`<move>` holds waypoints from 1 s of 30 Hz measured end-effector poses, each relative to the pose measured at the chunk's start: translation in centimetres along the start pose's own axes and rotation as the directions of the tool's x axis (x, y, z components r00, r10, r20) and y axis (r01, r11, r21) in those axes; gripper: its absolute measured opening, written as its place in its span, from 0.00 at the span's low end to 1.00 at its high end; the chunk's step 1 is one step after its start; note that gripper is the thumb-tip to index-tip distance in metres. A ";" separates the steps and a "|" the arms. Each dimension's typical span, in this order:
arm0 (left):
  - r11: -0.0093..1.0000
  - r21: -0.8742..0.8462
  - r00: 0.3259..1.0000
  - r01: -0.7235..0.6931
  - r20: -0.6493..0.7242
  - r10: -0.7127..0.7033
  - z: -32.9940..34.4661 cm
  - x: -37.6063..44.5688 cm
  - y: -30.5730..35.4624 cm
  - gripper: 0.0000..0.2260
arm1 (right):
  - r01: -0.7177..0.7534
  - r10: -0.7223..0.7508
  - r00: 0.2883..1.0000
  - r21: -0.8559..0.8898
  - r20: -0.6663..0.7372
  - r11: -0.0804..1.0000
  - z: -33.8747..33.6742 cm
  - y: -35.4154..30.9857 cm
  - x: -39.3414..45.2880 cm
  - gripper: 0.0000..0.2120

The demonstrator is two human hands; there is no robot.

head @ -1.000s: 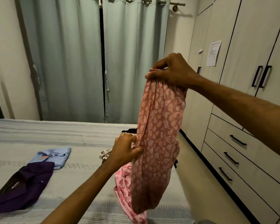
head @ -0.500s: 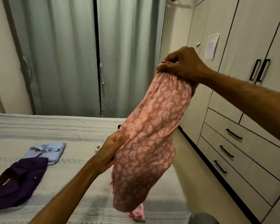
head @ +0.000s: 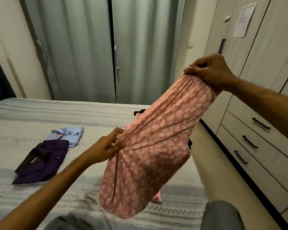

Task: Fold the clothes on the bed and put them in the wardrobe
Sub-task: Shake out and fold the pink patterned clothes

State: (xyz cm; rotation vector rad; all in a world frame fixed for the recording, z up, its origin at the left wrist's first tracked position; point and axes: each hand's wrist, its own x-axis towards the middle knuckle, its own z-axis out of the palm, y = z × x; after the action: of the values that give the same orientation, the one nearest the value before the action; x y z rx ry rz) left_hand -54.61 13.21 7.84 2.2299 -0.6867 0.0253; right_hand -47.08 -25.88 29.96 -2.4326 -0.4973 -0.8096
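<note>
- Pink floral garment [head: 156, 146]: salmon-pink cloth w/ pale leaf print, held in the air above the bed's near right part, slanting from upper right down to lower left; gathered elastic edge at top, rounded gathered hem hanging lowest, near the bed's front edge.
- Right hand [head: 211, 72]: raised by the wardrobe, fingers curled, pinching the gathered top edge.
- Left hand [head: 105, 150]: lower, at the garment's left side approx. mid-length, fingers bunching the cloth; folds radiate from that grip.
- Bed [head: 32, 117]: pale grey-white striped cover w/ zigzag trim at the near edge.
- Purple shirt [head: 43, 160]: folded, flat on the bed's left part, label showing at collar.
- Light blue shirt [head: 66, 135]: folded, just behind the purple one, edges touching or overlapping.
- Pink patterned item [head: 157, 197]: small part visible on the bed under the hanging garment; rest hidden.
- Dark clothing [head: 140, 112]: scrap visible behind the garment, type unclear.
- Wardrobe [head: 264, 97]: right side, pale doors shut, drawers below w/ black bar handles; paper sheet [head: 243, 19] stuck on a door.
- Curtains [head: 93, 47]: grey-green, drawn, behind the bed.
</note>
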 end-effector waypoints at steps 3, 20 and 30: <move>0.987 0.146 0.987 0.059 -0.158 -0.036 1.2 -0.7 -4.2 0.13 | -0.023 0.024 0.999 0.018 -0.035 1.000 1.7 -0.2 -1.5 0.19; 0.874 0.435 0.903 0.217 0.250 -0.349 -0.3 -1.8 -19.4 0.21 | -0.551 0.512 0.831 0.199 0.217 0.811 18.5 13.9 -18.2 0.12; 0.836 0.173 0.853 0.521 -0.066 -0.518 9.7 3.8 -31.5 0.04 | -0.746 0.660 0.656 0.181 0.366 0.641 37.3 31.6 -21.3 0.18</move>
State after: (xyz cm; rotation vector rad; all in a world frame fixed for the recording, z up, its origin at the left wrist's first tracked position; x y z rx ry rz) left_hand -38.03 21.80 -19.58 2.5252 -0.0452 -0.1722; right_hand -31.24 -33.00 -20.45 -2.1450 0.2577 -0.0373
